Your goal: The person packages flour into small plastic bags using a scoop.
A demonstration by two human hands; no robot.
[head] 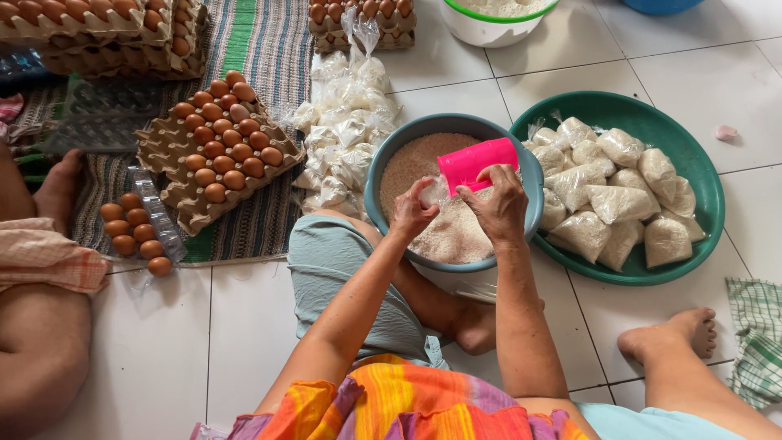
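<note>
**Pink Cup Tipped Over a Small Bag Above the Grain Basin**

Head view, looking straight down at a white tiled floor (244, 326). Sat cross-legged behind a round grey-blue plastic basin (383, 167), half full of pale, sandy-looking grain (444, 236) and kept between the knees, seemingly so that spills fell back in. Right hand (498, 208) clamped around a bright pink plastic cup (474, 161), tilted mouth-down toward the left, apparently to pour. Left hand (411, 212) closed on a small clear plastic bag (432, 192), pinched at the neck just under the cup's lip, directly over the grain. Hands close together, almost touching.

To the right, touching the basin: a wide green plastic bowl (692, 163) heaped with plump, knotted clear bags of white grain (619, 204), within easy reach of the right hand. To the left of the basin: a loose pile of crinkly filled clear bags (342, 130) at the edge of a striped woven mat (261, 41). On the mat, a grey pulp-card tray of smooth brown eggs (220, 138), with more stacked trays (106, 33) beyond, and a clear pack of eggs (134, 232) nearer. Another person's leg (41, 342) at far left.
</note>
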